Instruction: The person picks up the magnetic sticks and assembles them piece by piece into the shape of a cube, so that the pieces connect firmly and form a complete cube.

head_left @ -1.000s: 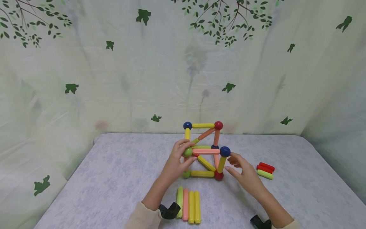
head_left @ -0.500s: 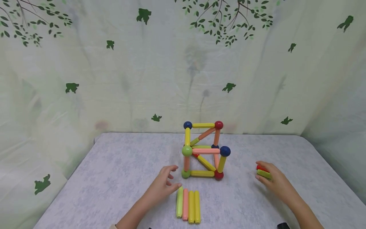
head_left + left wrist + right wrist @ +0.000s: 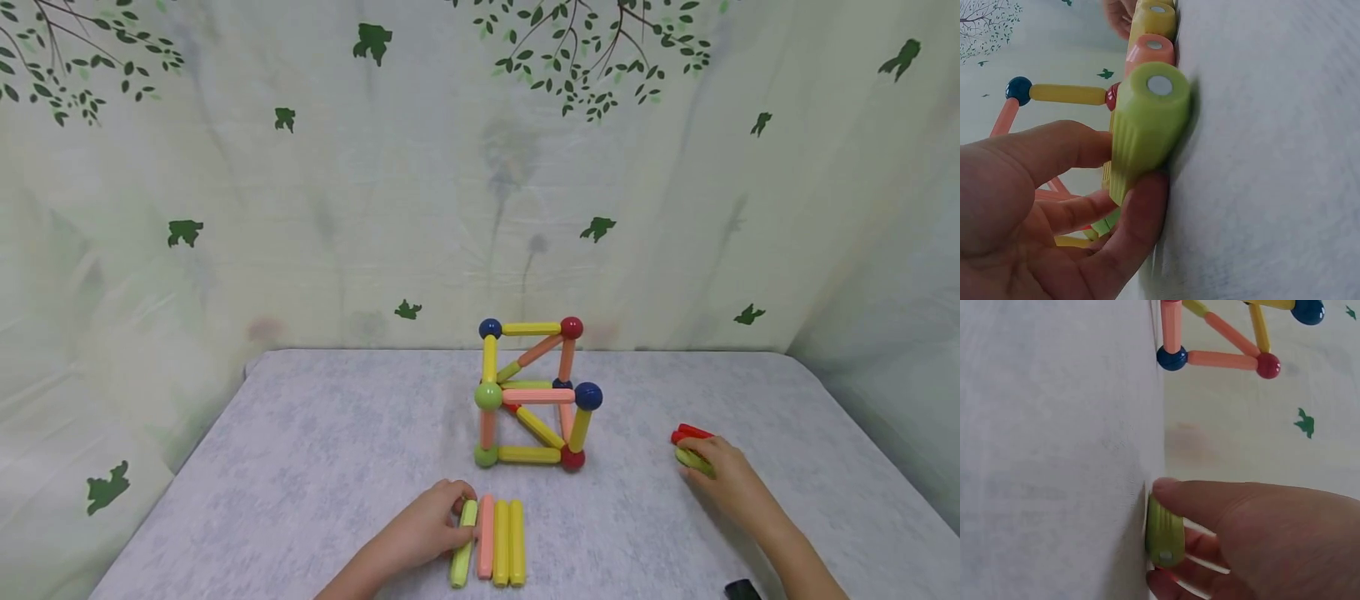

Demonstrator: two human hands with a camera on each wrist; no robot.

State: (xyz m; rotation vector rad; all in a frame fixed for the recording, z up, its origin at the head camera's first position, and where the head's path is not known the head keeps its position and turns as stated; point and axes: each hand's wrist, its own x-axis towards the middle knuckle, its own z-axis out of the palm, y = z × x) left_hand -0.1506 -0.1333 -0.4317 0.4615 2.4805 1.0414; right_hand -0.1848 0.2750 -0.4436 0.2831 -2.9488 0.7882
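Left hand (image 3: pixel 431 527): pinched the long green stick (image 3: pixel 1147 119), angled just beside the pink stick (image 3: pixel 486 537).
Right hand (image 3: pixel 727 477): pinched the short green stick (image 3: pixel 1165 531), well inside the table (image 3: pixel 847 458) edge.
Stick frame (image 3: pixel 537 396): stood farther back, between the hands, well apart from the right.
Hidden: red sticks (image 3: pixel 695 431), partly; forearms (image 3: pixel 798 558) were cut off below.

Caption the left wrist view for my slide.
Left hand pinches a green stick beside a pink stick, ball-and-stick frame behind.
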